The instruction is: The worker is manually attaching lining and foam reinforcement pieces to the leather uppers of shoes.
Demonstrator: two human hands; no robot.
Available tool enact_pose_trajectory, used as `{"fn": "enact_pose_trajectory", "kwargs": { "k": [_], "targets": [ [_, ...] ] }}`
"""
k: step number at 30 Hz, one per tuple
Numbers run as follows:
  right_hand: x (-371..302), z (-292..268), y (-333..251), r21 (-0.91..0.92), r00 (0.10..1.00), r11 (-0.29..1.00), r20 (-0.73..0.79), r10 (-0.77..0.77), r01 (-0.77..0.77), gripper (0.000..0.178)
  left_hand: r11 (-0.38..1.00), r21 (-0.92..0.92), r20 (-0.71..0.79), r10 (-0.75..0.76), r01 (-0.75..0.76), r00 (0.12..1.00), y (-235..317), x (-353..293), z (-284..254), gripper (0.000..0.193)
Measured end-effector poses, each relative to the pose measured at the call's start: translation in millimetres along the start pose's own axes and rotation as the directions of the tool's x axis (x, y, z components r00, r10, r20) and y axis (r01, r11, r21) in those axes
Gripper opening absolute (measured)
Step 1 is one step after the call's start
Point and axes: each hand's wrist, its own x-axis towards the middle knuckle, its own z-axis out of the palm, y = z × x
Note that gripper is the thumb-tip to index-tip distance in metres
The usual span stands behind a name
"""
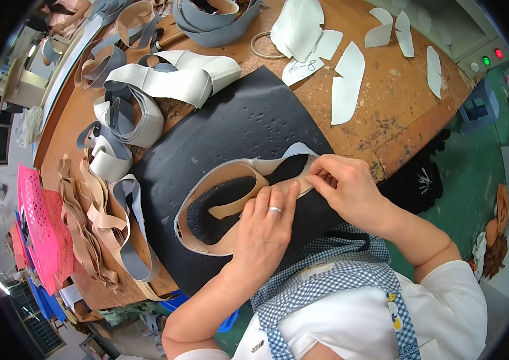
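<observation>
Presses the near side of a beige strip down with the left hand, with fingers laid long across it rather than curled. Cannot tell the place of the left thumb, nor any clasp beneath the palm. Wears a metal ring on that hand. Pinches the strip near its right end with the right hand, with thumb and fingertips clamped together on the edge.

Has the strip standing in a loop on a black mat, close in front of the body, with most of the loop to the left of the left hand and one stretch curving through the inside. Shows pale grey on the strip beyond the right fingertips.

Has small pits scattered over the far part of the mat, and a worn wooden table underneath. Includes white rolls and a grey roll beyond the mat, and beige bands to its left, just beside a pink basket. Includes white cutouts on the far right part of the table, well apart from both hands, and a machine with green and red lights at the right.

Wears a checked apron over a white top.
</observation>
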Motion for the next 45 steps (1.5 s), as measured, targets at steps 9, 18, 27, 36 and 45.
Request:
{"fn": "enact_pose_trajectory", "kwargs": {
  "k": [9, 18, 27, 36, 45],
  "targets": [
    [-1, 5, 6, -0.193, 0.985, 0.973, -0.091, -0.144, 0.125, 0.01, 0.997, -0.041, -0.058, 0.055, -0.058, 0.997, 1, 2, 6, 0.06],
    [7, 3, 5, -0.223, 0.998, 0.974, -0.019, -0.058, 0.052, 0.012, 0.997, 0.024, -0.03, 0.067, -0.067, 0.997, 2, 0, 5, 0.06],
    [25, -16, 9, -0.366, 0.996, 0.927, -0.001, 0.086, -0.08, 0.035, 0.999, -0.031, -0.042, 0.039, -0.04, 0.998, 3, 8, 3, 0.064],
    [43, -38, -7, -0.344, 0.981, 0.931, 0.096, 0.167, -0.125, 0.034, 0.994, 0.112, -0.091, -0.007, 0.017, 0.996, 13, 13, 12, 0.062],
    [89, 20, -58, -0.196, 0.391, 0.34, 0.523, -0.757, 0.92, 0.051, 0.986, -0.052, -0.259, -0.166, 0.158, 0.951, 31, -8, 31, 0.046]
  ]
}}
